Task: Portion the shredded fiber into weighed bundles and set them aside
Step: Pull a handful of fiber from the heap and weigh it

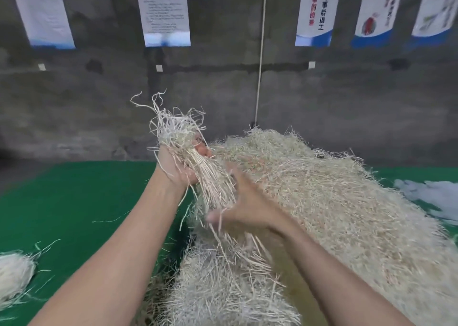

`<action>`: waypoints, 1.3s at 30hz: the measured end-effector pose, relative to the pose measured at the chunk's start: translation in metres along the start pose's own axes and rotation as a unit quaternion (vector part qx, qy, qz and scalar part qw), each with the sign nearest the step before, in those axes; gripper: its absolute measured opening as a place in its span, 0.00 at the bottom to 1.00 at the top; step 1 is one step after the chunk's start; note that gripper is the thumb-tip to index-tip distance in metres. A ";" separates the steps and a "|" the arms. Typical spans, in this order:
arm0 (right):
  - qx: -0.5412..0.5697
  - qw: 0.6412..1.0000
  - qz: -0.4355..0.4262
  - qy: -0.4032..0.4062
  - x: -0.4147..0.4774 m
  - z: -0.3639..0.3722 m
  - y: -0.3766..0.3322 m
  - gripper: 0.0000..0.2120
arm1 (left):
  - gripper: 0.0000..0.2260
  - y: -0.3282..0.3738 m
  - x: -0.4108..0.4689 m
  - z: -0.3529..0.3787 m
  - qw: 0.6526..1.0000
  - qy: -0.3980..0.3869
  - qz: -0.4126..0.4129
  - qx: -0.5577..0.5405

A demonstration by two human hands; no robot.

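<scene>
A bunch of shredded fiber [210,182] is raised above the near-left edge of the big fiber heap [334,201], its loose ends fanning up. The left hand [178,169] grips it around the middle. The right hand [245,209], blurred, has its fingers spread against the hanging strands.

Left of the heap the green tabletop [74,201] lies open, with a few stray strands and a small pale fiber bundle [12,273] at the left edge. White fluffy material [433,196] sits beyond the heap. Behind, a grey concrete wall [74,115] carries posters [163,10] and a hanging cord [260,53].
</scene>
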State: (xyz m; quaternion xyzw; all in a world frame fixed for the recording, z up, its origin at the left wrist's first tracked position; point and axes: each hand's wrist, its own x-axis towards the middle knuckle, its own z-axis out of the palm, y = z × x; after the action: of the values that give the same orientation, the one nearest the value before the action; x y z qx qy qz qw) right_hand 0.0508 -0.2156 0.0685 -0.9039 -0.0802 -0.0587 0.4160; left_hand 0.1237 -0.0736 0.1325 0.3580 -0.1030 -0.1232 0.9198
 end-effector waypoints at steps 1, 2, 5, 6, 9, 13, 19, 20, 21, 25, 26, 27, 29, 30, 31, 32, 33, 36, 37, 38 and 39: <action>-0.012 0.998 0.031 -0.055 0.004 0.018 0.006 0.46 | 0.19 0.002 0.000 0.005 0.999 -0.029 -0.011 -0.018; -0.042 0.993 0.049 -0.096 0.008 0.032 0.014 0.35 | 0.17 0.006 -0.005 0.009 0.999 -0.045 -0.015 -0.016; -0.090 0.990 0.110 0.005 0.017 0.045 0.061 0.08 | 0.19 0.028 -0.017 -0.002 0.997 -0.047 -0.001 0.069; -0.078 0.986 0.137 0.049 0.019 0.033 0.074 0.08 | 0.21 0.032 -0.019 -0.013 0.988 -0.045 0.009 0.151; -0.045 0.981 0.135 0.132 0.029 0.003 0.084 0.17 | 0.08 0.012 -0.024 -0.046 0.810 -0.044 -0.042 0.584; -0.092 0.975 0.095 0.177 0.036 -0.009 0.081 0.22 | 0.18 -0.048 -0.018 -0.061 0.450 -0.139 -0.144 0.870; -0.321 0.939 0.075 0.103 0.001 -0.007 0.123 0.11 | 0.11 -0.042 0.006 -0.077 0.262 0.035 0.084 0.961; -0.336 0.934 0.072 0.099 -0.004 -0.007 0.128 0.11 | 0.10 -0.037 0.009 -0.077 0.282 0.060 0.115 0.951; -0.346 0.931 0.064 0.094 -0.008 -0.007 0.131 0.09 | 0.09 -0.034 0.013 -0.075 0.307 0.083 0.140 0.938; -0.349 0.932 0.059 0.079 -0.022 -0.002 0.135 0.11 | 0.09 -0.030 0.019 -0.067 0.479 0.202 0.224 0.825; -0.346 0.933 0.067 0.078 -0.027 -0.002 0.137 0.13 | 0.10 -0.028 0.019 -0.063 0.540 0.235 0.240 0.771; -0.346 0.932 0.071 0.077 -0.033 -0.001 0.141 0.14 | 0.11 -0.027 0.020 -0.058 0.610 0.270 0.242 0.705; -0.346 0.932 0.071 0.077 -0.043 0.002 0.148 0.18 | 0.13 -0.023 0.022 -0.046 0.757 0.340 0.190 0.524; -0.347 0.932 0.064 0.079 -0.046 0.003 0.149 0.20 | 0.13 -0.023 0.023 -0.039 0.826 0.354 0.144 0.415; -0.351 0.931 0.055 0.080 -0.049 0.004 0.148 0.20 | 0.11 -0.024 0.022 -0.032 0.879 0.347 0.098 0.313; -0.358 0.930 0.043 0.074 -0.050 0.005 0.147 0.21 | 0.08 -0.026 0.019 -0.026 0.913 0.326 0.049 0.239; -0.365 0.928 0.032 0.065 -0.050 0.004 0.146 0.21 | 0.07 -0.028 0.015 -0.018 0.940 0.292 0.005 0.178; -0.376 0.925 0.032 0.042 -0.054 0.001 0.146 0.21 | 0.10 -0.022 0.008 -0.002 0.986 0.162 -0.047 0.004; -0.381 0.923 0.034 0.036 -0.057 0.001 0.147 0.22 | 0.11 -0.017 0.007 0.002 0.987 0.149 -0.046 -0.041; -0.383 0.922 0.037 0.028 -0.060 0.001 0.148 0.23 | 0.11 -0.012 0.009 0.003 0.985 0.153 -0.043 -0.072; -0.386 0.921 0.041 0.020 -0.062 0.002 0.147 0.25 | 0.11 -0.008 0.010 0.005 0.982 0.159 -0.045 -0.094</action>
State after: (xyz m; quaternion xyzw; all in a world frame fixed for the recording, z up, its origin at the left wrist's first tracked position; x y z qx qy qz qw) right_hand 0.0188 -0.3144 -0.0529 -0.9955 -0.0056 -0.0865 0.0386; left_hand 0.1304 -0.0856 0.1321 0.2890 0.0723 -0.1150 0.9476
